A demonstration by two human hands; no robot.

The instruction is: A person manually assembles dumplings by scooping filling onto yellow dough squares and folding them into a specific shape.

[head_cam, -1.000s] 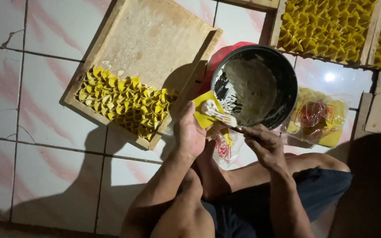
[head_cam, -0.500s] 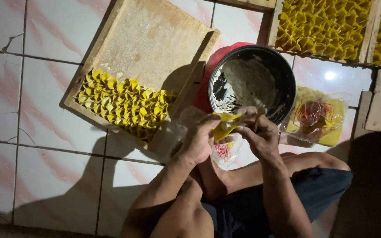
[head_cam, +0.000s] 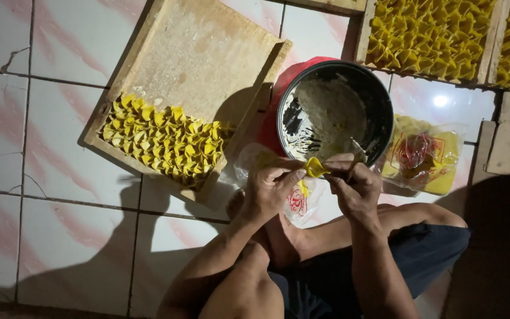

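Both my hands pinch one small yellow wrapper (head_cam: 313, 168) between them, folded into a pouch, just in front of a black bowl (head_cam: 379, 106) that holds pale filling. My left hand (head_cam: 271, 188) grips the wrapper's left side with its fingertips. My right hand (head_cam: 352, 186) closes on the right side. A thin utensil handle seems to stick out by the right fingers. Under the hands lies a clear plastic bag (head_cam: 296, 201) with yellow wrappers in it.
A wooden tray (head_cam: 202, 53) at the left holds rows of folded yellow pieces (head_cam: 163, 139) at its near end. Two more trays (head_cam: 429, 35) full of folded pieces stand at the top right. A bag of yellow sheets (head_cam: 423, 156) lies right of the bowl. My bent legs are below.
A second ago my left hand held a flat wrapper with filling while the right held a utensil. Both hands have since come together and folded the wrapper shut.
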